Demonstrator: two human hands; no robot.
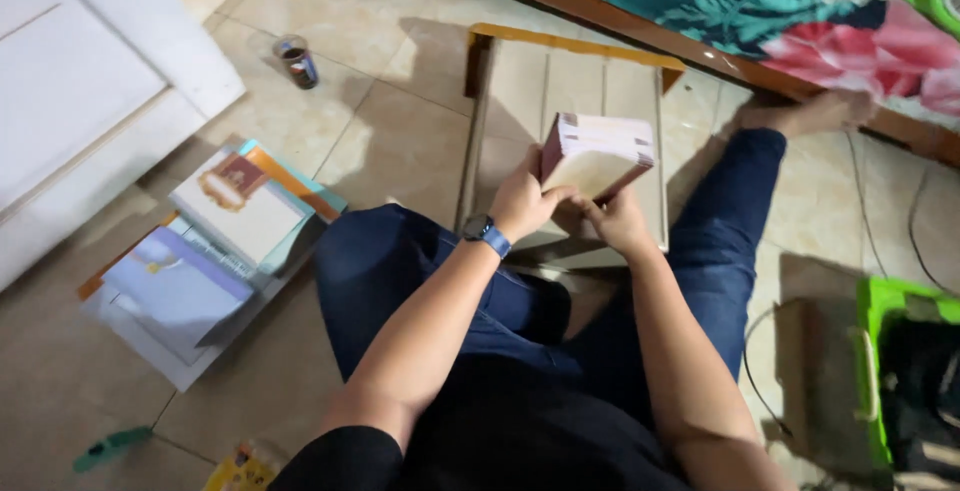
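Small wooden table (520,91) at centre frame, near edge hidden behind hands, stack of books (598,154) above it, lower end covered by fingers, tilted with long axis running lower left to upper right, left hand (523,203) and right hand (617,221) both clasping stack from below

Beige tiled floor (400,141), floral bedding (780,11)
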